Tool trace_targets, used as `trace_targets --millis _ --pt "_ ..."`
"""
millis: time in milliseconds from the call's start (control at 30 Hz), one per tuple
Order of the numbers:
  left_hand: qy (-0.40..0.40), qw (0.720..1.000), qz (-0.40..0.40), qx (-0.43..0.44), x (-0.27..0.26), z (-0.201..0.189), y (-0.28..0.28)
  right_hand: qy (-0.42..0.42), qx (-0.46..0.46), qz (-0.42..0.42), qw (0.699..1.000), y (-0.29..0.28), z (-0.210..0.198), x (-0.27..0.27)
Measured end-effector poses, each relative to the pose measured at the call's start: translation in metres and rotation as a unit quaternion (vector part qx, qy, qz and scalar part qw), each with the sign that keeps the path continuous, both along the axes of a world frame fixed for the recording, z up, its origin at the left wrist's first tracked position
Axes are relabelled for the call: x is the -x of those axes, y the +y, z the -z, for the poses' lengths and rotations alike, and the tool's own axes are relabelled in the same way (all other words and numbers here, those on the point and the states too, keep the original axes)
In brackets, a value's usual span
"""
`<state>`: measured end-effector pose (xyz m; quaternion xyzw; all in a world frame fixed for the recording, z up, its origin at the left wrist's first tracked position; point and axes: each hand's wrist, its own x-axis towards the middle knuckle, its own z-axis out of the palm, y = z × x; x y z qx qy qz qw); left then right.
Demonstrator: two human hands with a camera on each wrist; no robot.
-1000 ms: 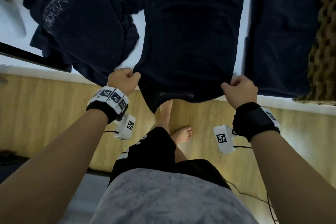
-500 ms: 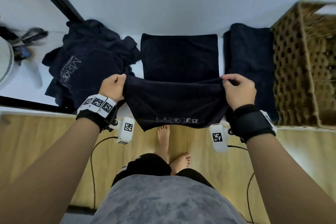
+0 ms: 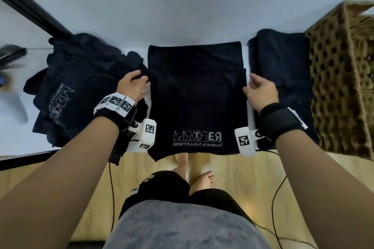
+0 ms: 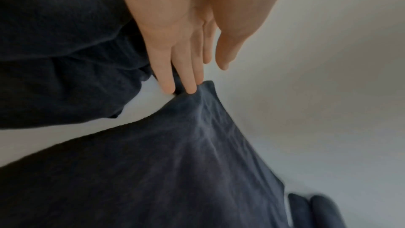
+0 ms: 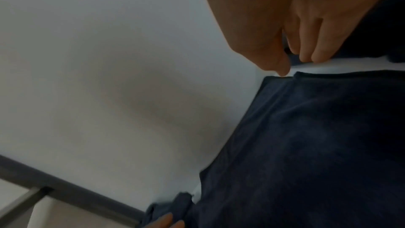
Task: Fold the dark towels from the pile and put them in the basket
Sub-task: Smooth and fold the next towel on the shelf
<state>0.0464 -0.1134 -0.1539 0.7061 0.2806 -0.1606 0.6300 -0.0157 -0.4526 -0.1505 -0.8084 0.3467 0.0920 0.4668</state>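
Near edge: our folded dark towel [image 3: 197, 95] lies flat on the white table [image 3: 18, 139], logo end toward us, its front hem hanging slightly over the table edge above the wooden floor [image 3: 253, 180].

Left hand [image 3: 131, 85] sits at the towel's left edge, about halfway up. Grip is released: the left wrist view shows the fingers [image 4: 188, 75] straight, tips just touching a raised fold of the towel [image 4: 175, 162], thumb apart and holding nothing.

Right hand [image 3: 261, 91] sits at the towel's right edge, level with the left. Grip looks slack: in the right wrist view the fingers [image 5: 306, 48] curl loosely, the thumb tip is right at the corner of the towel [image 5: 317, 145], and nothing is pinched as far as we can see.

Left of the towel: the unfolded pile of dark towels [image 3: 81, 91], crumpled, touching our left hand's outer side.

Right of the towel: a stack of folded dark towels [image 3: 283, 79] on the table, set against the wicker basket [image 3: 342, 79] at the far right. Basket contents can't be made out.

Beyond all this: plain wall [image 3: 182, 6].
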Motion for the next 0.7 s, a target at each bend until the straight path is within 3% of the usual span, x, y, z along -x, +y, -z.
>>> trace_targets --millis 100,267,433,567,633,700 --pt "0.005 0.993 0.07 -0.093 0.01 0.014 0.006 0.019 -0.014 -0.017 1.0 0.01 0.006 0.022" --pt "0.056 0.973 0.168 -0.145 0.049 0.024 0.011 0.043 -0.08 -0.034 0.995 0.036 0.011 0.072" --pt "0.158 0.906 0.305 -0.247 0.1 0.033 0.022 0.184 -0.103 -0.119 0.97 0.038 0.03 0.132" --pt "0.183 0.883 0.309 -0.303 0.136 0.041 0.035 0.265 -0.053 -0.171 0.948 0.024 0.047 0.17" --pt "0.211 0.883 0.294 -0.3 0.148 0.045 0.037 0.257 -0.013 -0.145 0.955 0.02 0.053 0.181" --pt "0.275 0.857 0.327 -0.288 0.157 0.046 0.037 0.233 0.016 -0.101 0.967 0.017 0.059 0.187"
